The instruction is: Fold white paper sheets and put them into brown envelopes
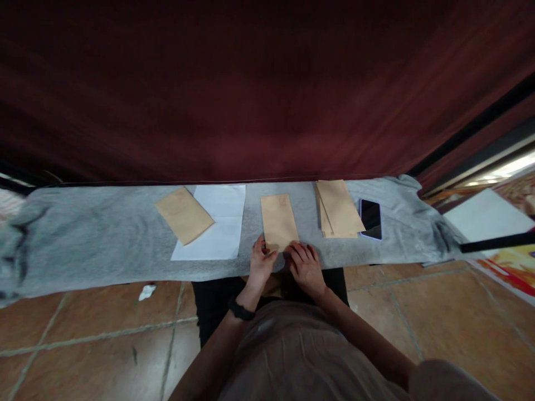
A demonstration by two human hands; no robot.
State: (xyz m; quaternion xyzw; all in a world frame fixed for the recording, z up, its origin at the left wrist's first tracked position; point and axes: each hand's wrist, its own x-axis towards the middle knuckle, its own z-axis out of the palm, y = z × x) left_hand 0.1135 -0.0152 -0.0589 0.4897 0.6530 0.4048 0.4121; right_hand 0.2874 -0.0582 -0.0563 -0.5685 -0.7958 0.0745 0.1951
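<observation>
A brown paper envelope (279,220) lies lengthwise in front of me, a small faint reddish mark near its far right corner. At its near left corner is my left hand (262,264), thumb and curled fingers closed about the edge. My right hand (307,267) rests palm down at the near right corner, fingers stretched out and touching the paper there. To the right lies a small stack of similar envelopes (340,209), slightly fanned. On the left, another single envelope (184,216) lies askew, partly over a white sheet of paper (223,223).
A grey cloth (96,234) covers the narrow table. A phone (371,218) lies beside the stack, its edge under an envelope corner. Dark red fabric (267,111) hangs behind the table. A crumpled white scrap (147,292) is on the tiled floor.
</observation>
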